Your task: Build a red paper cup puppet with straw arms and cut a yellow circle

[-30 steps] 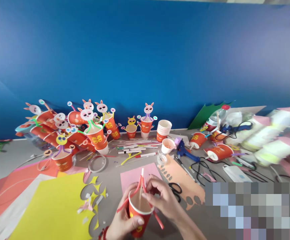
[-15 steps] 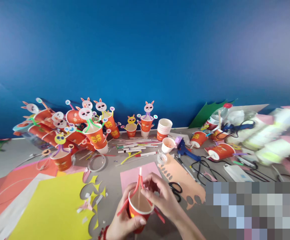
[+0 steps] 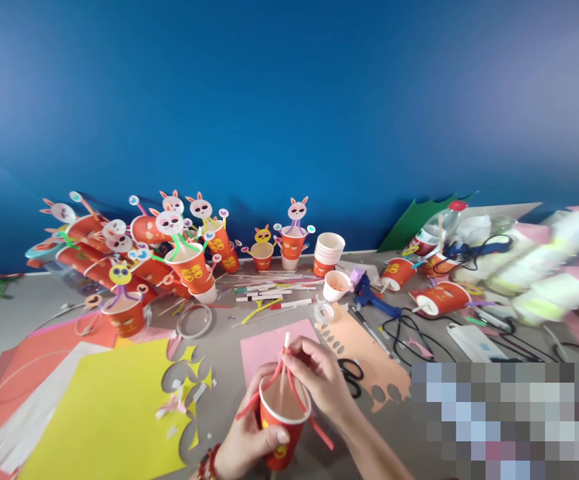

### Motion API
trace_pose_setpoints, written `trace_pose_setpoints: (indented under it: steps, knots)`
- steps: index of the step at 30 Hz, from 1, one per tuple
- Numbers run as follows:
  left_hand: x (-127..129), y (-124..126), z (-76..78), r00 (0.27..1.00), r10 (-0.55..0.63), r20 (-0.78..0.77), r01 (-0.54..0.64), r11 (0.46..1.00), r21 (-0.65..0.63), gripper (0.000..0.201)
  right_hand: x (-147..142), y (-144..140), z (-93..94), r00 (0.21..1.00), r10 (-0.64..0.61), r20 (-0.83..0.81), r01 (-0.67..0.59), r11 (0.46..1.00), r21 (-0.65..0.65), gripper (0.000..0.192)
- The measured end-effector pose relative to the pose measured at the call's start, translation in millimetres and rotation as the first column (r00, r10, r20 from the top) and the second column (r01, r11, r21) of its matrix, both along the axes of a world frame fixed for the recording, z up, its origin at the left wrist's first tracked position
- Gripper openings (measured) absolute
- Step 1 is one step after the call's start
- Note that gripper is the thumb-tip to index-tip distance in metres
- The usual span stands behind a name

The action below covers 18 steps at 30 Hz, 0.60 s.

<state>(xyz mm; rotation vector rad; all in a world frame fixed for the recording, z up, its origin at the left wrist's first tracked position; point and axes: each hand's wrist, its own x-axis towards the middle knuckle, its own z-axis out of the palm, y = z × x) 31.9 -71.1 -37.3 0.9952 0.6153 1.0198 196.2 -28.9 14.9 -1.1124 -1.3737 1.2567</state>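
Note:
My left hand [image 3: 249, 437] wraps around a red paper cup [image 3: 279, 433] low in the middle of the view. A thin white stick [image 3: 284, 365] stands up out of the cup, with a red pipe cleaner [image 3: 319, 430] twisted around it and trailing down both sides. My right hand [image 3: 319, 380] pinches the pipe cleaner at the stick, just above the cup's rim. A pink paper sheet [image 3: 264, 347] lies on the table right behind the cup.
Finished rabbit-faced cup figures [image 3: 169, 257] crowd the back left. A yellow cut sheet [image 3: 104, 413] lies at the left, black scissors [image 3: 352, 377] and an orange sheet [image 3: 364, 357] at the right. A blue glue gun [image 3: 374, 300], cables, a cup stack [image 3: 328, 253] and bottles fill the right.
My hands and the cup have stayed nearly in place; the right fingers have shifted slightly up the stick. The view has tilted a little.

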Motion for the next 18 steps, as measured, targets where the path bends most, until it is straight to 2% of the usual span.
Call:
trace_pose_setpoints:
  steps: [7,10,14,18]
  knots:
    - [-2,0,2.1,0.999,-0.039,0.02,0.039,0.999,-0.013,0.089,0,0,-1.3,0.999,-0.002,0.035,0.003,1.0,-0.022,0.028]
    - [-2,-2,-1.9,0.997,-0.048,0.065,0.049,0.999,-0.016,0.087,0,-1,-2.2,1.0,0.003,0.017,-0.003,1.0,-0.024,0.028]
    - [0,-4,-8.9,0.973,-0.053,0.227,0.062,0.997,-0.036,0.078,0,-1,-4.0,1.0,0.005,0.025,-0.004,1.0,-0.029,0.028]
    - [1,-3,-8.7,0.928,-0.065,0.366,0.099,0.992,-0.075,0.072,3,-1,-3.3,0.999,0.0,0.033,0.001,1.0,-0.02,0.028]
